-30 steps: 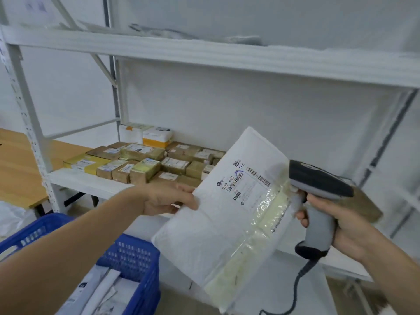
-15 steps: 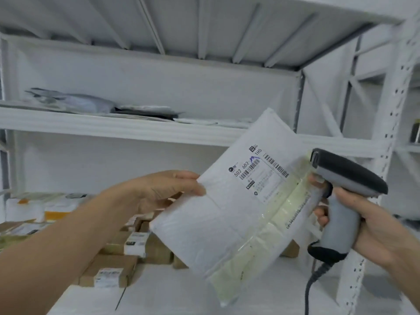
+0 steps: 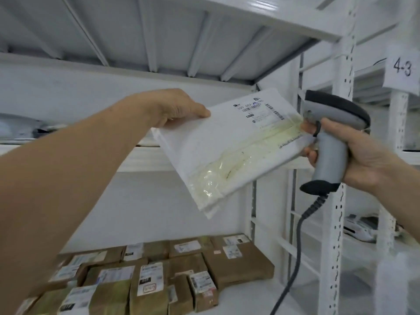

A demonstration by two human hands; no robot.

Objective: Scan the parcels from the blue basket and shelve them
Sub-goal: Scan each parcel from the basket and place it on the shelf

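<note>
Holding a flat white parcel (image 3: 227,151) by its upper left corner, the left hand (image 3: 175,108) pinches the soft plastic between the thumb and the curled fingers. The parcel is in the air in front of the white metal rack (image 3: 339,235), tilted, with its right end higher. A printed label (image 3: 259,110) with barcodes sits near the upper right corner, and a wrinkled, glossy band of yellowish clear tape (image 3: 229,167) runs along the length of the parcel.

The right hand (image 3: 363,155) grips a pistol-shaped scanner (image 3: 329,144), with its fingers clamped round the smooth grey handle. The scanner has a rounded black top and a black foot, and a dark cable (image 3: 297,235), coiled at the start, hangs down from it. The right edge of the parcel lies against these fingers.

On the lower shelf (image 3: 261,296), rectangular brown cardboard boxes (image 3: 238,262) with white labels lie close together in rows. The rack post has rows of small holes. A paper sign (image 3: 402,67) reading "4-3" hangs at the upper right.
</note>
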